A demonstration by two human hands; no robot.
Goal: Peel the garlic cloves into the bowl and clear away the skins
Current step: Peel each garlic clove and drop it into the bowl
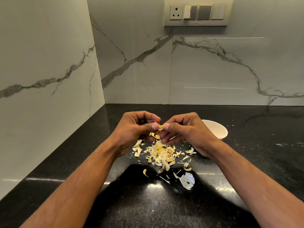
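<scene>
A small pale-yellow garlic clove (160,128) is pinched between the thumbs and fingertips of both hands, above the black counter. My left hand (138,129) grips it from the left with curled fingers. My right hand (184,130) pinches it from the right. Directly below lies a loose pile of garlic skins (160,153), yellowish and papery. A white bowl (218,131) stands behind my right hand, mostly hidden by it; its inside is not visible.
A larger white papery skin (187,180) and a few stray flakes lie nearer to me on the black granite counter (246,162). Marble walls meet in a corner at the left. A switch panel (198,12) sits high on the back wall.
</scene>
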